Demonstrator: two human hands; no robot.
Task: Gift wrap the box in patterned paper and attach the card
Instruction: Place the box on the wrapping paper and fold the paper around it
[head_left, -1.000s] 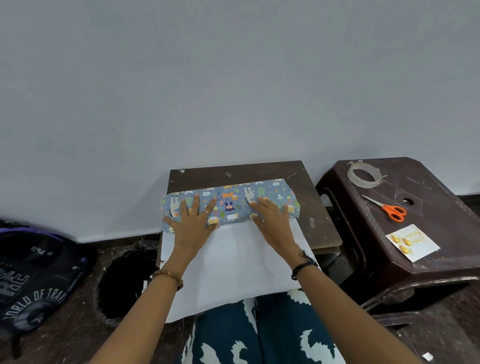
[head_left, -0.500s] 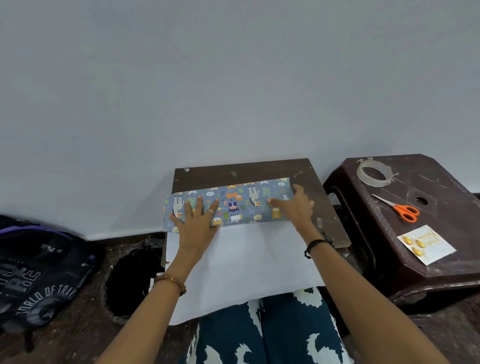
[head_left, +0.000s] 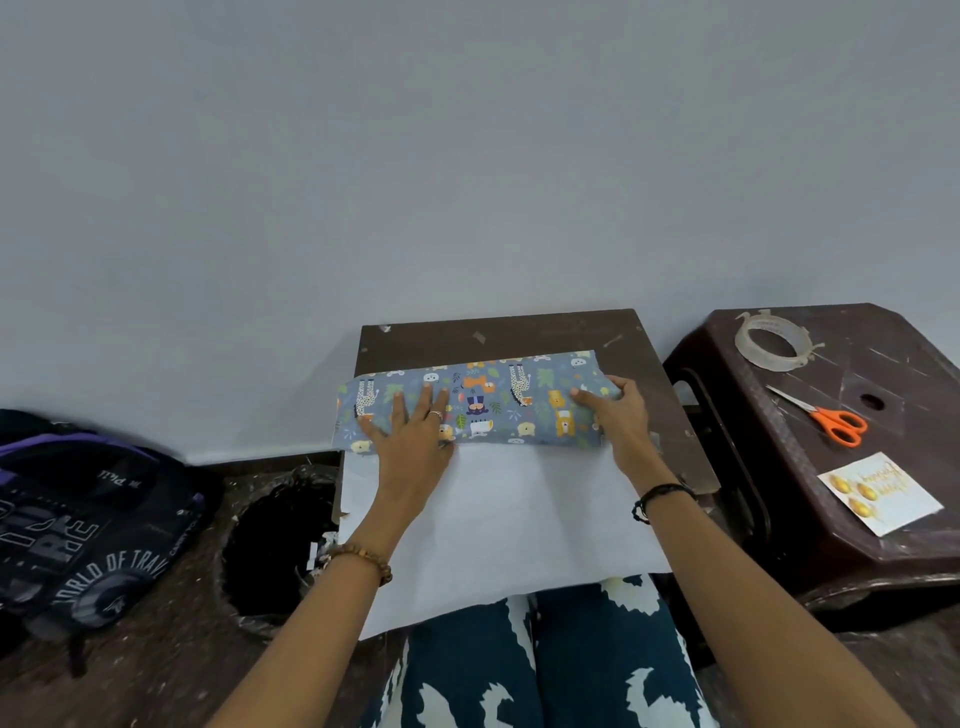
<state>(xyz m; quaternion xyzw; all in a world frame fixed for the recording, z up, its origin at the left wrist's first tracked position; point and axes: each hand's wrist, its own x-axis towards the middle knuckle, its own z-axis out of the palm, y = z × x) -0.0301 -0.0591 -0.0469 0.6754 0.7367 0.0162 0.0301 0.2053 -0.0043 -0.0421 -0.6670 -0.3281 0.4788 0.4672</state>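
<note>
The right hand (head_left: 618, 421) has slid along the top of the wrapped box (head_left: 470, 405) to its right end. A second ago it lay flat near the middle, close to the other hand. Now its fingers curl over the right end and grip it (the thumb is hard to see). The left hand (head_left: 413, 441) has moved a little too, and the two hands are now far apart. The view has also turned a bit to the right.

Bare forearms, beaded bracelet (head_left: 363, 558), black cord bracelet (head_left: 657, 496), silver ring (head_left: 435, 414), teal white-patterned trousers (head_left: 545, 670)
</note>
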